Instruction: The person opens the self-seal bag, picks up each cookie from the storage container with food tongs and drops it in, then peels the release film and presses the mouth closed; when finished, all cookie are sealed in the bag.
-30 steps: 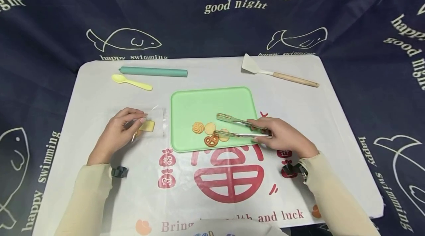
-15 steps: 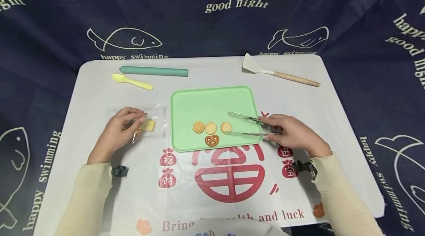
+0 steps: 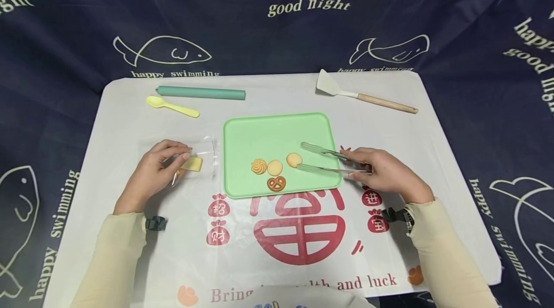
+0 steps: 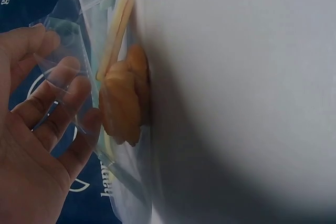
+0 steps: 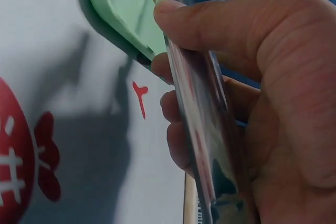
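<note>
My left hand (image 3: 157,168) pinches the film of a clear plastic bag (image 4: 79,51) between thumb and index finger. A yellow rectangular biscuit (image 3: 193,164) and orange-brown cookies (image 4: 122,100) are inside it. With my right hand (image 3: 385,171) I grip metal tongs (image 3: 329,169), arms spread, over the right part of a green tray (image 3: 277,134). The lower tong tip is at the edge of a round cookie (image 3: 294,159); whether it touches, I cannot tell. Left of that lie a second round cookie (image 3: 274,168), a swirl cookie (image 3: 258,166) and a pretzel (image 3: 276,183).
Behind the tray, a teal rod (image 3: 201,92) and a yellow spoon (image 3: 173,106) lie at the back left. A white spatula with a wooden handle (image 3: 368,96) lies at the back right. A dark cloth (image 3: 277,33) hangs behind the white table (image 3: 182,255).
The tongs have drawn back to the right, their arms spread apart, then shifted slightly away from me. The rightmost round cookie has slid toward the tray's far side. My left hand stays put.
</note>
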A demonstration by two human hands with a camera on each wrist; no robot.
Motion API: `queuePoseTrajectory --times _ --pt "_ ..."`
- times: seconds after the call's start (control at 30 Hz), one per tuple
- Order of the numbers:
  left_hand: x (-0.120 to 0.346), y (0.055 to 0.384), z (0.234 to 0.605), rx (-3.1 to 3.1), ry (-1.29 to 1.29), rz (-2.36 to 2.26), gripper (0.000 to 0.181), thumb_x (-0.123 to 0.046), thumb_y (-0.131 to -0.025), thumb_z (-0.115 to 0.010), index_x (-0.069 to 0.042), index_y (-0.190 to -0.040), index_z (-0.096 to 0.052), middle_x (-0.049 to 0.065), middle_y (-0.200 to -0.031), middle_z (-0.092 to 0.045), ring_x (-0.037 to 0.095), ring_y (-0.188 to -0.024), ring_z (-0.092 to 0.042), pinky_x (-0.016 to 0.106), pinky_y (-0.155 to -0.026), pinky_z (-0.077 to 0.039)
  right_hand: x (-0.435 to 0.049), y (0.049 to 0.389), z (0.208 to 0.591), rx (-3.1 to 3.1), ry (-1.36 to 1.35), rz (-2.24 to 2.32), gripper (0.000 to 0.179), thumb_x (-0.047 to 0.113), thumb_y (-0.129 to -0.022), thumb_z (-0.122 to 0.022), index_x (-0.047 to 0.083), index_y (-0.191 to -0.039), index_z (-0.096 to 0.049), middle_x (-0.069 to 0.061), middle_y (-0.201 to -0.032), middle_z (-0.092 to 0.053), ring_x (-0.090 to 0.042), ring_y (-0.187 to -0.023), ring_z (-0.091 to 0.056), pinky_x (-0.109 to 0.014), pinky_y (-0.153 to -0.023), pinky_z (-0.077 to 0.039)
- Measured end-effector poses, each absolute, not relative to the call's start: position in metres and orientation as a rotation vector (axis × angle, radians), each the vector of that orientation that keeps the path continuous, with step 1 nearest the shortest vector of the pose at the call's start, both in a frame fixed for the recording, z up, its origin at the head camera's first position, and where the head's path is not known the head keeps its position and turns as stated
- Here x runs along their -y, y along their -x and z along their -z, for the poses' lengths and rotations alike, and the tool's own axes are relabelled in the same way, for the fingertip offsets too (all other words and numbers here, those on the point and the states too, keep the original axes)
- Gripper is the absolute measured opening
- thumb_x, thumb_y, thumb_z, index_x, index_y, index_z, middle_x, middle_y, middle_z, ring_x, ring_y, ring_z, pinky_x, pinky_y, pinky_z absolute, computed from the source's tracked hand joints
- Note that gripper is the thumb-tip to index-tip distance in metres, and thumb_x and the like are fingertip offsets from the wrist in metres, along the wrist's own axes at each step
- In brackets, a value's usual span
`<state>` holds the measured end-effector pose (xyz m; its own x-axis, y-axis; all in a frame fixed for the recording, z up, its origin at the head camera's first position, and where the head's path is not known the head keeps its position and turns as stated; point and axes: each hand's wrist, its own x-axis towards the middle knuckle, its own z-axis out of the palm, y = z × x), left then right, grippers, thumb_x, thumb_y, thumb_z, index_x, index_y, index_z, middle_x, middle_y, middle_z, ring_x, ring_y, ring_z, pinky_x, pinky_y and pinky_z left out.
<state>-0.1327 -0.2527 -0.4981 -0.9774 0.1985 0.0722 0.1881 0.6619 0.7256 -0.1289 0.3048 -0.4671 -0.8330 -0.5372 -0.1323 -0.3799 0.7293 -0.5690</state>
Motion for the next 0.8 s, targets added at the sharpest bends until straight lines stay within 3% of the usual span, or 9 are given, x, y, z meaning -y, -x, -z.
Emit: queuePoseTrajectory --times 0.1,0.33,0.43,0.57,0.8 --pt "0.253 0.133 0.498 -2.847 -0.331 -1.250 0.025 -0.024 -0.101 -0.068 -0.005 -0.115 -0.075 0.005 -0.119 -0.063 0.031 -0.120 -0.056 0.058 -0.100 -0.047 -0.300 0.130 0.468 -2.634 0.734 0.790 0.059 0.011 -0.089 -0.080 0.012 -0.144 -0.058 -0.004 -0.122 -0.066 -0.015 -0.077 -0.055 -0.029 -0.062 -0.048" --pt "0.254 0.133 0.498 -2.842 -0.322 -1.237 0.026 -0.024 -0.101 -0.067 -0.005 -0.116 -0.075 0.003 -0.120 -0.063 0.028 -0.120 -0.056 0.055 -0.100 -0.047 -0.293 0.132 0.471 -2.652 0.760 0.748 0.055 0.015 -0.091 -0.079 0.012 -0.143 -0.061 -0.010 -0.133 -0.062 -0.023 -0.101 -0.060 -0.038 -0.077 -0.049" --pt "0.253 0.132 0.498 -2.837 -0.317 -1.235 0.026 -0.025 -0.101 -0.067 -0.005 -0.116 -0.075 0.002 -0.120 -0.062 0.026 -0.120 -0.056 0.054 -0.101 -0.048 -0.291 0.132 0.474 -2.662 0.770 0.725 0.054 0.015 -0.092 -0.078 0.013 -0.143 -0.060 -0.010 -0.134 -0.062 -0.024 -0.104 -0.061 -0.039 -0.078 -0.050" --pt "0.253 0.132 0.498 -2.835 -0.315 -1.233 0.026 -0.025 -0.101 -0.067 -0.005 -0.116 -0.075 0.002 -0.120 -0.063 0.026 -0.119 -0.056 0.053 -0.100 -0.048 -0.289 0.130 0.479 -2.673 0.811 0.720 0.054 0.016 -0.092 -0.078 0.012 -0.143 -0.060 -0.008 -0.130 -0.064 -0.020 -0.095 -0.059 -0.036 -0.074 -0.049" --pt "0.253 0.133 0.498 -2.830 -0.302 -1.229 0.030 -0.030 -0.101 -0.067 -0.007 -0.117 -0.075 0.000 -0.120 -0.062 0.025 -0.119 -0.056 0.052 -0.100 -0.049 -0.290 0.126 0.479 -2.678 0.812 0.748 0.054 0.018 -0.093 -0.077 0.011 -0.143 -0.059 -0.006 -0.130 -0.064 -0.016 -0.093 -0.057 -0.033 -0.071 -0.048"
